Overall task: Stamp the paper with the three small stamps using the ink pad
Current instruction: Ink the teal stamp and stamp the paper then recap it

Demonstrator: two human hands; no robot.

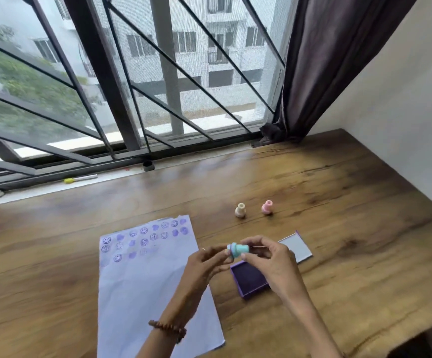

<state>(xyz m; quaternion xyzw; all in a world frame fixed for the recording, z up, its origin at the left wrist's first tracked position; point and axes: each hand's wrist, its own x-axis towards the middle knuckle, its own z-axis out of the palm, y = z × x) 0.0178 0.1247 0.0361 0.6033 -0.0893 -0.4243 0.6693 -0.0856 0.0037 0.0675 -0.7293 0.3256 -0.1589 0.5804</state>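
Three small stamps are in view, and one of them, the teal stamp [238, 249], is held in the air between both hands, lying on its side just above the far edge of the open ink pad [249, 280]. The left hand [204, 264] pinches its wide printing end with narrow fingers, and the right hand [269, 259] grips the handle end in the same way. The cream stamp [240, 210] and the pink stamp [267, 207] stand upright on the wooden table [364, 202], farther away and well apart from the hands. The lid [296, 246] of the pad lies open to the right.

To the left lies the paper [147, 280]. Its far part already carries several rows of purple prints, smiling faces and solid shapes, while the near part, more than half, is blank. So I judge the work well begun but not finished; the teal stamp seems to need ink or a check before the next press.
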